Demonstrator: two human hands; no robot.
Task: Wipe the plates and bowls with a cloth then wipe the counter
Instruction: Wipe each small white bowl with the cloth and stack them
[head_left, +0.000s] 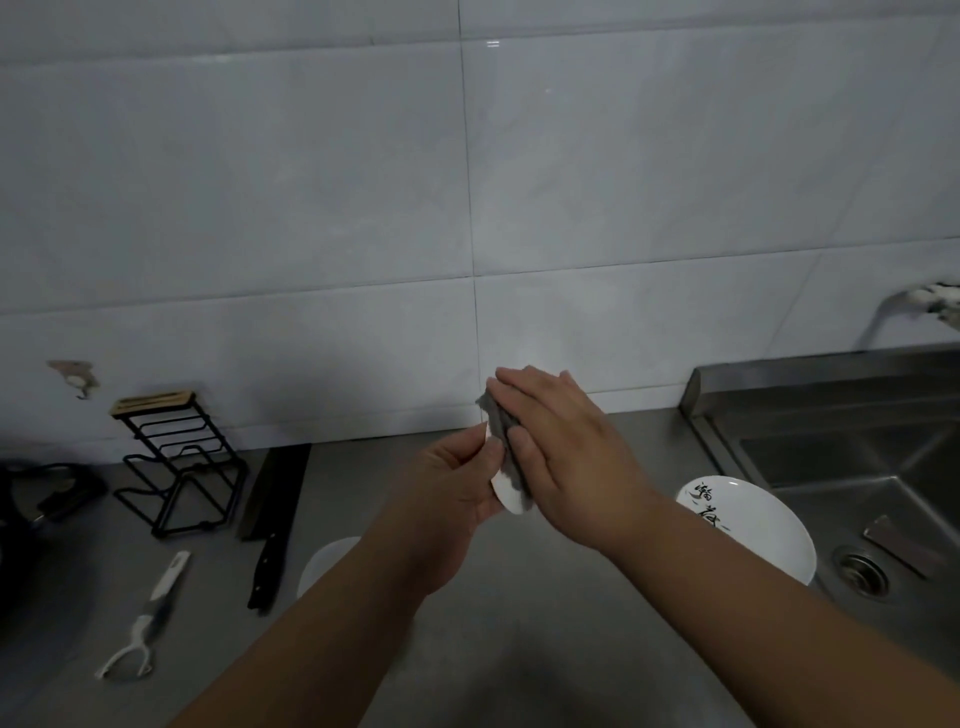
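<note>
My left hand (457, 480) grips a small white dish (506, 496) held on edge above the grey counter (519, 649). My right hand (561, 447) lies flat with straight fingers against a grey cloth (497, 423), pressing it onto the dish's face. Most of the dish is hidden between the two hands. A white plate with black brush writing (753, 525) lies on the counter to the right, next to the sink. Another white dish (324, 564) sits on the counter under my left forearm, partly hidden.
A steel sink (841, 467) with a drain is at right, a tap (904, 306) above it. On the left lie a black knife (270, 525), a white peeler (150, 618) and a black wire rack (179, 467). A dark appliance sits at the far left edge.
</note>
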